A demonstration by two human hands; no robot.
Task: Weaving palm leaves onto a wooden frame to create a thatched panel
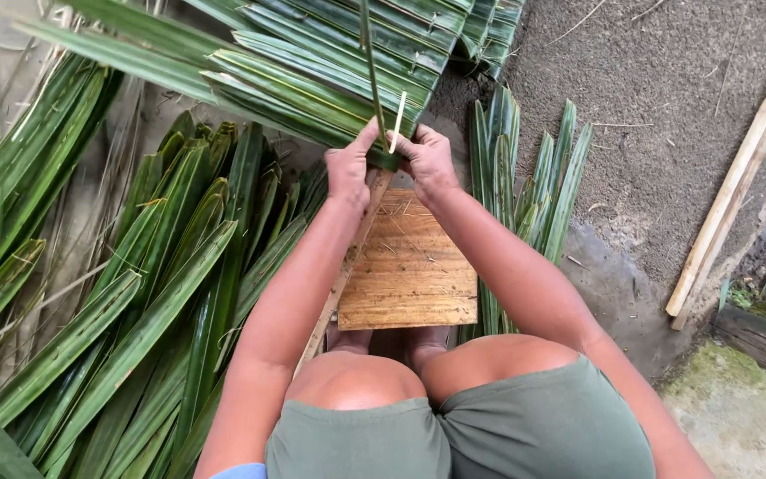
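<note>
Both hands pinch the folded green palm-leaf panel (312,71) at upper centre. The left hand (350,168) closes on its edge. The right hand (429,161) grips the thin pale splinter (397,120).

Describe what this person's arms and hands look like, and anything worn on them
Both arms are bare from shoulder to fingertip: no sleeves, gloves, watch, rings or bands show on the left hand or the right hand. The only clothing in view is a pair of grey-green shorts and a sliver of light blue fabric by the left elbow.
</note>
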